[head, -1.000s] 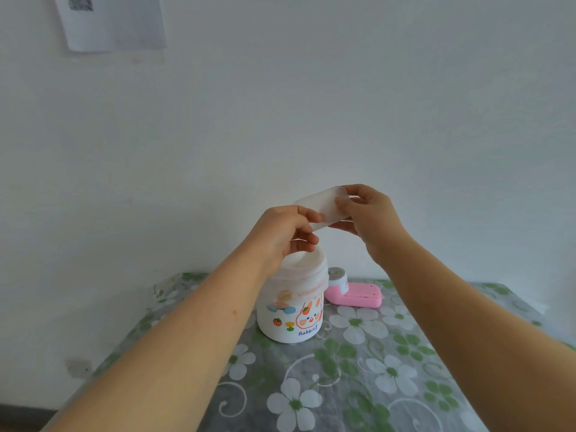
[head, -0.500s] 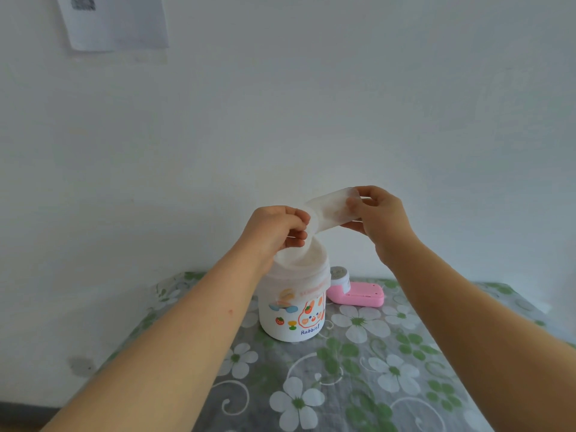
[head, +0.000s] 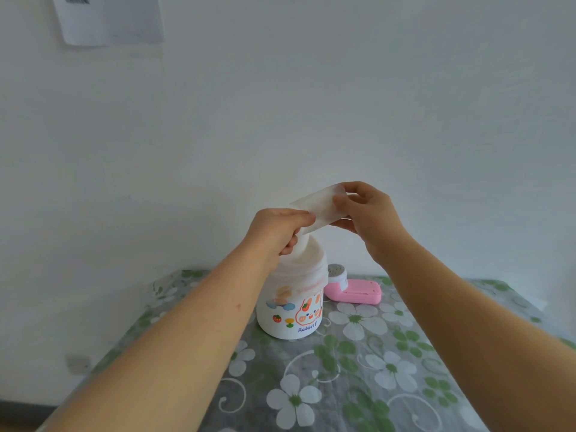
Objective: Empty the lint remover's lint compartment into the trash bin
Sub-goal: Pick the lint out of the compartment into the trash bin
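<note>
compartment [head: 319, 204]: translucent white, clear-ish shell, held in the air over the bin's mouth, tilted, lower end down-left toward the bin opening, upper end up-right. Contents not readable through the plastic.
right hand [head: 367, 212]: grips the compartment's upper right end, thumb on the near face, fingers wrapped behind. Clenched on it.
left hand [head: 276, 233]: curled over the bin's left rim, fingertips [head: 304, 217] pinched at the compartment's lower left end. Whether they grip it or pick at something inside: cannot tell for sure, contact with the edge is visible.
bin [head: 291, 307]: small white tub, cartoon rabbit print with "Rabbit" text, upright on the table, open top, white liner showing at the rim. Directly under the compartment; left hand partly covers the rim.
lint remover [head: 353, 289]: pink body, lies flat on the table just right of and behind the bin, white head with round grey top facing the bin. Touching the bin or not: cannot tell. No hand on it.
table [head: 374, 385]: grey cloth with white flowers and green leaves, against the wall.
wall [head: 311, 104]: plain white.
paper [head: 109, 17]: sheet stuck on the wall top left, cut by the frame edge.
arms: both bare forearms reach in from the bottom corners.
</note>
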`<state>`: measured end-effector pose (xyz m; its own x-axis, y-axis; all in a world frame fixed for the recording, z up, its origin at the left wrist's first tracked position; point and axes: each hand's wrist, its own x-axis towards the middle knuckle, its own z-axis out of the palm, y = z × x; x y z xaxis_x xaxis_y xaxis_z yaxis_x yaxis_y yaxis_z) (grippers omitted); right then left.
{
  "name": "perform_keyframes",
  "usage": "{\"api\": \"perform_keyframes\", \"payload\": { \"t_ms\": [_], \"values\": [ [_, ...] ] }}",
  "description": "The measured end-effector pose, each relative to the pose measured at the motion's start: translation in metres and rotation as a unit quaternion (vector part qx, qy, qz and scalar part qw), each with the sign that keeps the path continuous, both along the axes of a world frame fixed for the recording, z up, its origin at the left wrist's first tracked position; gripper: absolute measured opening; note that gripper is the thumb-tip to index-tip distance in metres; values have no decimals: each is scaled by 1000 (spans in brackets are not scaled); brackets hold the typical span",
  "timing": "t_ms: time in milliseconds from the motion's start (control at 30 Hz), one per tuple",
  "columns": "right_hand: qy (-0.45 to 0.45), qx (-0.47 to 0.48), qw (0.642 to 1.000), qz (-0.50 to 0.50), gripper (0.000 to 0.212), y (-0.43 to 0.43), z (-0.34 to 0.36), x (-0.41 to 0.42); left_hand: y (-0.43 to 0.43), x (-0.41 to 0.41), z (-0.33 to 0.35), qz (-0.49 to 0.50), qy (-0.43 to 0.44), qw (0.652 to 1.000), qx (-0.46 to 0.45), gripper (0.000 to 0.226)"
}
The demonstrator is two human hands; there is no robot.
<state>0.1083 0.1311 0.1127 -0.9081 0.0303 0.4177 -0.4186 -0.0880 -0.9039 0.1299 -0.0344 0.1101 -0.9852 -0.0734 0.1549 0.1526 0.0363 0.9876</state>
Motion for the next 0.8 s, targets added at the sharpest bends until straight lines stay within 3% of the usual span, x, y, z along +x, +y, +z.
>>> {"api": "perform_keyframes", "payload": {
  "t_ms": [300, 367, 433, 500, 600, 667, 800],
  "values": [
    [-5, 14, 1000, -8, 16, 3, 0, -1, -4, -2, 1, 28, -5, 1000, -11, 6],
    [-1, 31, 999, -27, 18, 4, 0, -3, -5, -2, 1, 50, 9, 998, -43, 5],
    [7, 51, 997, -49, 18, 6, 0, -5, -7, -3, 2, 82, 46, 987, -130, 3],
    [17, 77, 994, -79, 19, 7, 1, -7, -9, -4, 1, 120, 95, 957, -246, 6],
    [29, 131, 983, -127, 21, 5, 1, -8, -10, -4, -3, 185, 143, 885, -402, 10],
    [34, 158, 976, -146, 22, 4, 0, -8, -12, -4, -6, 203, 172, 843, -467, 11],
    [45, 201, 963, -175, 24, -1, -2, -6, -16, -3, -11, 173, 200, 793, -548, 9]
  ]
}}
